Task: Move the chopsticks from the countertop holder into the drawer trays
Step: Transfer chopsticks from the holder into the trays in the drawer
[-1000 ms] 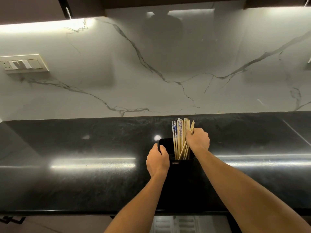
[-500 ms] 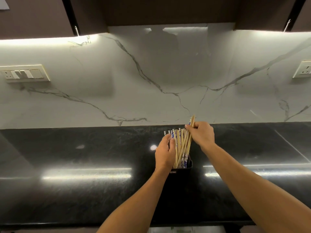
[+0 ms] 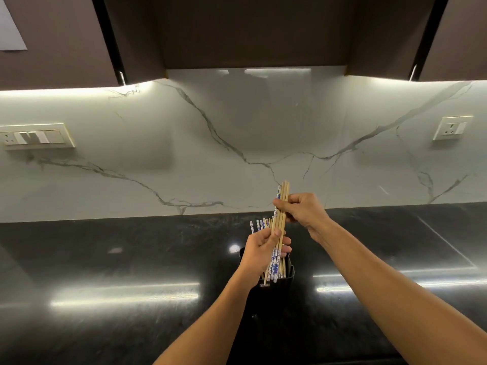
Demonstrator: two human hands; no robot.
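**Above the countertop holder: one bundle in both hands, drawer out of sight**

Head view. Grips a small bundle of chopsticks (image 3: 282, 206) near its upper end with the right hand (image 3: 303, 212), fingers curled tight round several wooden sticks and one blue-patterned one. Pinches the same bundle lower down with the left hand (image 3: 259, 250), thumb across the front, fingers behind. Holds it steeply tilted, tops leaning far and right, over the black holder (image 3: 288, 275) standing on the dark desk (image 3: 131, 259) near the middle. Cannot tell whether the lower ends are clear of the holder's mouth or sit just inside it. Leaves the remaining chopsticks (image 3: 259, 223) upright in the holder, tips showing just left of and behind the left hand.

Looks like an early stage: one handful gathered, none laid away as far as can be seen. Shows no drawer or trays anywhere. Leaves to do, by this reckoning: carry the bundle down to the drawer, set it in the trays, come back for the rest.
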